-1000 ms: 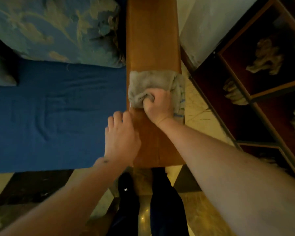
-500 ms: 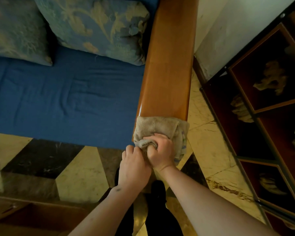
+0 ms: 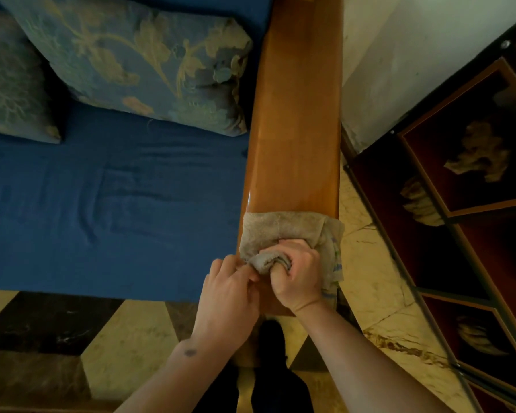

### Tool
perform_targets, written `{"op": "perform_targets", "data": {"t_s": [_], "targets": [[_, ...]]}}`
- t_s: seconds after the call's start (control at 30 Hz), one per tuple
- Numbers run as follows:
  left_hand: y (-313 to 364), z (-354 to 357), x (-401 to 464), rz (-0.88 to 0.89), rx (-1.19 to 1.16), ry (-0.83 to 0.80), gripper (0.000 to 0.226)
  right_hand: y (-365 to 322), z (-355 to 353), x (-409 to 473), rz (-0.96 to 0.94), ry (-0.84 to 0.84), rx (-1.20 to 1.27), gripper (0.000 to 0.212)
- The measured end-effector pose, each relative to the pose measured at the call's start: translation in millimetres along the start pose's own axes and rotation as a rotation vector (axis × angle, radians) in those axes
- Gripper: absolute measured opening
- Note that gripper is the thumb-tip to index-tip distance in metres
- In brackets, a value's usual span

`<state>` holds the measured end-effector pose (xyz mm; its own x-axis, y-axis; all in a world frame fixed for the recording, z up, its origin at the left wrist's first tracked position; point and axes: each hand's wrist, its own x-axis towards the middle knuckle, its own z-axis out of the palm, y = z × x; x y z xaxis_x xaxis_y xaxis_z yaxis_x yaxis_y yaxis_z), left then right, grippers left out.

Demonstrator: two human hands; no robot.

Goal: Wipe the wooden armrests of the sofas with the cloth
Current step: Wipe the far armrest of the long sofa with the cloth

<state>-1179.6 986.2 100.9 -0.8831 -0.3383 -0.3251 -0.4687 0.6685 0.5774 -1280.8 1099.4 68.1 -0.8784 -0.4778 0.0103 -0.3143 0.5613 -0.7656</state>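
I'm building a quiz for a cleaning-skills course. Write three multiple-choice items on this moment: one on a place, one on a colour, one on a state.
1. Where does the cloth lie?
A. On the seat cushion
B. On the near end of the armrest
C. On the floor

2. What colour is the seat cushion?
A. Blue
B. Red
C. White

3. What is the right hand doing?
A. Hanging idle
B. Lying flat on a pillow
C. Gripping the cloth

Answers:
1 B: the cloth covers the near end of the wooden armrest.
2 A: the seat cushion is deep blue.
3 C: the right hand curls round a bunched fold; the left hand pinches the cloth's edge.
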Motion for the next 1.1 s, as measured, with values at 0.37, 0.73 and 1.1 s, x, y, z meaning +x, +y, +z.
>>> {"op": "perform_targets", "data": {"t_s": [0.37, 0.73, 1.1], "targets": [[44, -33, 154, 0.029, 0.090, 0.055, 0.044, 19, -27, 202, -0.026, 0.070, -0.017, 0.016], [75, -44, 266, -0.030, 0.148, 0.115, 0.070, 44, -50, 363, -0.068, 0.065, -0.015, 0.031], [86, -48, 315, -0.195, 0.238, 0.002, 0.115, 55, -57, 491, 0.028, 0.101, -0.128, 0.018]]}}
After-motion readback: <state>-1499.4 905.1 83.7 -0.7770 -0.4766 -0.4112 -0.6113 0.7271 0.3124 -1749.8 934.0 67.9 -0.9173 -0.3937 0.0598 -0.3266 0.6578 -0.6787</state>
